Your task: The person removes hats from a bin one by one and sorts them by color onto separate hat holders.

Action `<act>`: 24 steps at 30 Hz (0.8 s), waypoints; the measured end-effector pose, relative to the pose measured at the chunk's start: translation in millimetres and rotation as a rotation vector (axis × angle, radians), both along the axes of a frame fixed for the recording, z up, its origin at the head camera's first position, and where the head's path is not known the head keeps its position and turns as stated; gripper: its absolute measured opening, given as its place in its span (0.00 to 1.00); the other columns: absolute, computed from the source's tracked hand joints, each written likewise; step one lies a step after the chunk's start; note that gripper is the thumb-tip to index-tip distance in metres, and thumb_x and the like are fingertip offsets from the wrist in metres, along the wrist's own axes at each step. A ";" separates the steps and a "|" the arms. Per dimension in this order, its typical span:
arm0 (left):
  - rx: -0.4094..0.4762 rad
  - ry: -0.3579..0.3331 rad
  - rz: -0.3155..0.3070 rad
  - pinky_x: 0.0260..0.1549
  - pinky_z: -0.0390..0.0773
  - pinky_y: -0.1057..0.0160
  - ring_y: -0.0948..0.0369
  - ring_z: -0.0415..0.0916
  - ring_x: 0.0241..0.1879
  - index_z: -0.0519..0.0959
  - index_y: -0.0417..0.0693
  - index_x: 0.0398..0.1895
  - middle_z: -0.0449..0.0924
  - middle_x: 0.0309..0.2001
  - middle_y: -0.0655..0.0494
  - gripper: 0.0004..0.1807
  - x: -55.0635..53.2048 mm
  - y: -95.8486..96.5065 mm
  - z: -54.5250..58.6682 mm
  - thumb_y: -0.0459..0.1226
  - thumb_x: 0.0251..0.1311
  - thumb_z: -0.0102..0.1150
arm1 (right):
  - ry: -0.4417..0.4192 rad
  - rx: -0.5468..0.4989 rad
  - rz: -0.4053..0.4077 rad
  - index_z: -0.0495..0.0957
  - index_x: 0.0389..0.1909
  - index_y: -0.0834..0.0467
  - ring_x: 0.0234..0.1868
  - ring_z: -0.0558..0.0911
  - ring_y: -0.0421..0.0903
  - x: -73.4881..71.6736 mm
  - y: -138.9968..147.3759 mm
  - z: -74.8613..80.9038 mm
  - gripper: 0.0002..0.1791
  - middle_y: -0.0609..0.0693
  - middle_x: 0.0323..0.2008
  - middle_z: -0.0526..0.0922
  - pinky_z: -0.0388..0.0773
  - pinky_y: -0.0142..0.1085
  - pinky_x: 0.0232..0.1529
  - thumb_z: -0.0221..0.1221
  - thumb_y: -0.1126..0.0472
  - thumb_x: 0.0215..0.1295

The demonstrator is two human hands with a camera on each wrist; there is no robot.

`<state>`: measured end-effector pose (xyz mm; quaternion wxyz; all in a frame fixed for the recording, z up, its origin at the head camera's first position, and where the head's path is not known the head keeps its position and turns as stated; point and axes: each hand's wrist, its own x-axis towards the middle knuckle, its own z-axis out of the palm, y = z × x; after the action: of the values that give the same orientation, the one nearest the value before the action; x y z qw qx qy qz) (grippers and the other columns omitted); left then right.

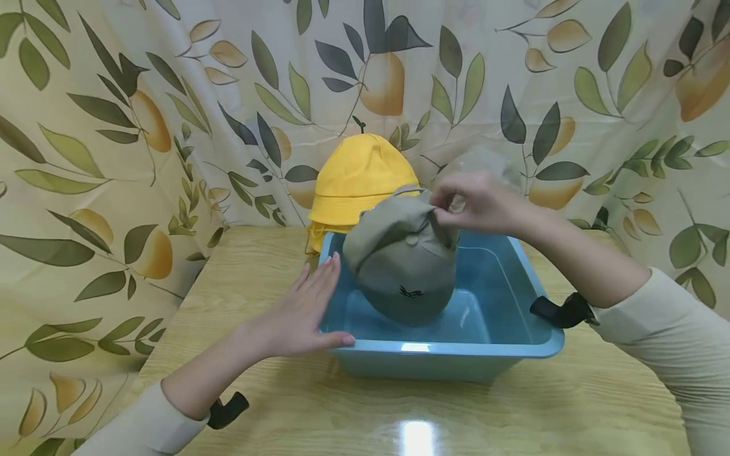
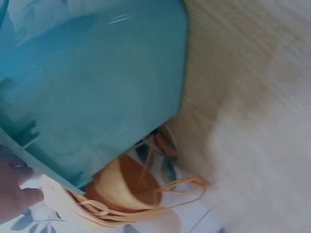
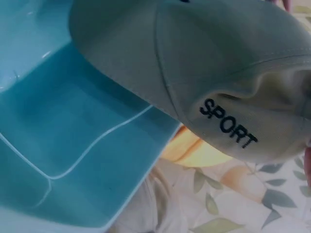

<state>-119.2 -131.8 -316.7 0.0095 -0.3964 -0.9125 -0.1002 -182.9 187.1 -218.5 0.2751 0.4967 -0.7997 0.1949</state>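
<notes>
An olive-grey baseball cap (image 1: 399, 266) hangs over the blue plastic basin (image 1: 445, 349), brim downward. My right hand (image 1: 476, 202) pinches the cap by its back edge between thumb and fingers. "SPORT" is lettered dark on the side of the cap in the right wrist view, and a small dark emblem shows on its front in the head view. My left hand (image 1: 293, 316) rests with straight, spread fingers against the basin's left rim, thumb at the near corner. Part of that hand appears at the basin's edge in the left wrist view.
Behind the basin a yellow bucket hat (image 1: 362, 171) with a small green sprout stands near the leaf-patterned curtain (image 1: 228, 126). A pale hat (image 1: 487, 166) is partly hidden behind my right hand. Everything stands on a light wooden table (image 1: 285, 411).
</notes>
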 end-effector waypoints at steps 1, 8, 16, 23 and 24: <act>0.001 0.027 -0.008 0.68 0.36 0.49 0.57 0.27 0.71 0.28 0.44 0.70 0.27 0.72 0.50 0.59 -0.9 1.5 2.2 0.70 0.50 0.42 | 0.032 -0.019 -0.020 0.76 0.20 0.59 0.22 0.75 0.35 0.6 0.7 1.9 0.09 0.44 0.20 0.78 0.71 0.23 0.25 0.61 0.75 0.40; 0.109 0.493 -0.192 0.66 0.48 0.48 0.51 0.46 0.70 0.48 0.35 0.68 0.48 0.70 0.43 0.58 -20.1 17.6 16.6 0.61 0.43 0.61 | 0.021 -0.151 -0.126 0.77 0.23 0.65 0.24 0.73 0.32 10.2 6.5 19.9 0.05 0.50 0.20 0.80 0.68 0.16 0.28 0.59 0.76 0.43; 0.122 0.896 -0.450 0.65 0.57 0.54 0.53 0.60 0.64 0.62 0.44 0.63 0.64 0.63 0.45 0.33 -46.2 32.8 35.6 0.33 0.52 0.62 | -0.020 -0.199 -0.241 0.79 0.26 0.64 0.26 0.72 0.26 26.5 20.7 38.4 0.08 0.49 0.23 0.80 0.69 0.15 0.24 0.61 0.76 0.44; 0.070 1.374 -0.701 0.60 0.64 0.58 0.57 0.61 0.61 0.58 0.49 0.67 0.58 0.63 0.50 0.33 -61.8 60.4 36.3 0.33 0.57 0.57 | -0.089 -0.223 -0.247 0.79 0.26 0.64 0.26 0.73 0.26 34.8 24.5 44.1 0.07 0.49 0.23 0.80 0.69 0.16 0.23 0.61 0.76 0.45; 0.106 1.429 -0.730 0.59 0.66 0.59 0.57 0.61 0.60 0.59 0.48 0.66 0.58 0.62 0.50 0.34 -63.4 65.3 35.5 0.34 0.55 0.59 | -0.097 -0.225 -0.250 0.79 0.26 0.64 0.25 0.73 0.27 35.6 24.5 44.3 0.07 0.49 0.23 0.80 0.69 0.17 0.23 0.61 0.76 0.45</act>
<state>-182.6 -66.5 -281.1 0.5768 -0.6369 -0.4926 0.1380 -147.4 211.7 -174.2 0.3122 0.3495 -0.8407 0.2712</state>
